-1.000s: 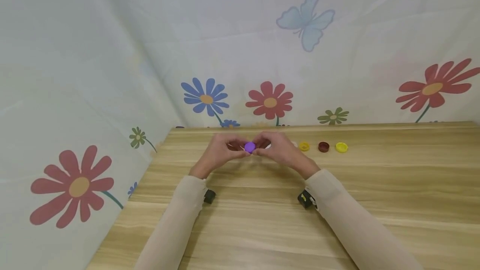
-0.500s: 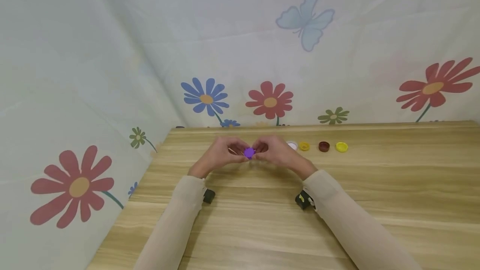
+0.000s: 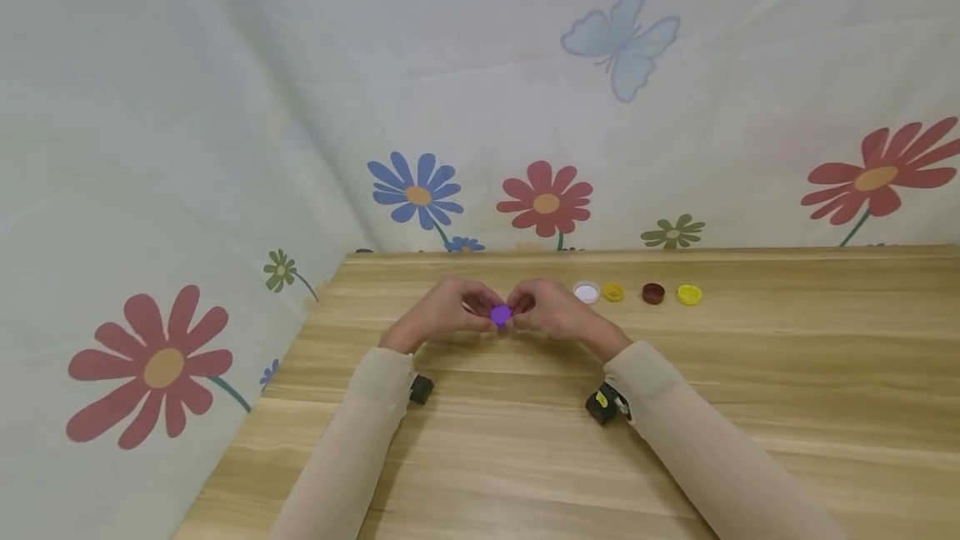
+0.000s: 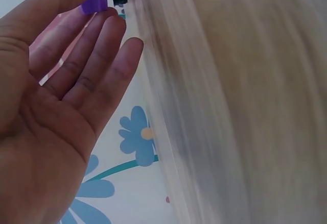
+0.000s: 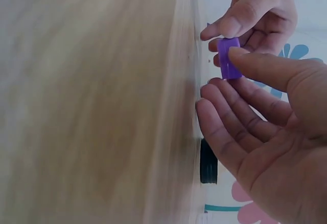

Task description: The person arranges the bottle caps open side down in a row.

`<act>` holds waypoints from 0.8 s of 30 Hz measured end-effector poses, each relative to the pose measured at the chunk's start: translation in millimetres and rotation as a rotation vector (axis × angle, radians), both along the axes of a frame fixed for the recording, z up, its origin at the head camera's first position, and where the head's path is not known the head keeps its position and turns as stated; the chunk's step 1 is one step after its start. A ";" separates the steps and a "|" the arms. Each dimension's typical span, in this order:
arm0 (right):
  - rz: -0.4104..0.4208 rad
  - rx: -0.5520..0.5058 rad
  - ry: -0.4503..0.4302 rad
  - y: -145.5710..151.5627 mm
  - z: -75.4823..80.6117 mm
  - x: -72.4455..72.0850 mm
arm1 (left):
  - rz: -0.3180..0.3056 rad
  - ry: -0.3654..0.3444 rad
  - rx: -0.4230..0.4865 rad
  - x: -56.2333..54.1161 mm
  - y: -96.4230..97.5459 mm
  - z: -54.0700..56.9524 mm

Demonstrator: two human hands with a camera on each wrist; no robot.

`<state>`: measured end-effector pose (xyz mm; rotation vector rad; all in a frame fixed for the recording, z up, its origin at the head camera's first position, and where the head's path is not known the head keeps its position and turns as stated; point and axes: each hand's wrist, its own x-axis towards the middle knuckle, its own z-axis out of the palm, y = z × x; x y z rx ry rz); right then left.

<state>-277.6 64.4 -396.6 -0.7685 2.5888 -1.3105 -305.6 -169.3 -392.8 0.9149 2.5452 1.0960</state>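
Note:
Between my two hands is a small round purple cap, held up close over the wooden table. My left hand pinches its left edge between thumb and fingers. On the other side my right hand pinches it too; the right wrist view shows that thumb pressed on the purple cap with fingertips beneath. In the left wrist view the purple cap is partly cut off at the top, above my spread lower fingers.
Right of my hands a row of round caps lies near the back edge of the table: white, orange-yellow, dark red and yellow. A flower-printed cloth hangs behind.
Both hands have come slightly nearer to me and lower in view with the purple cap between them. The white cap, mostly hidden behind the right hand before, now shows fully.

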 end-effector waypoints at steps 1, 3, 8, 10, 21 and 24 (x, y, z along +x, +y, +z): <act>-0.001 0.007 -0.005 -0.3 0.3 0.0 | -0.002 -0.006 -0.002 0.1 0.1 0.3; -0.004 0.021 -0.008 -1.0 0.4 0.4 | 0.000 -0.020 -0.005 0.3 0.2 0.8; -0.021 0.051 -0.023 -3.7 -1.9 1.7 | 0.011 -0.060 -0.019 0.7 -0.4 0.7; -0.021 0.056 -0.014 -4.7 -2.5 1.6 | 0.013 -0.064 -0.025 0.9 0.0 0.8; -0.039 0.106 0.044 -10.9 -7.5 -0.8 | 0.023 -0.037 -0.099 5.1 3.0 6.2; -0.049 0.114 0.045 -12.4 -6.9 0.4 | 0.021 -0.034 -0.107 5.8 3.4 6.3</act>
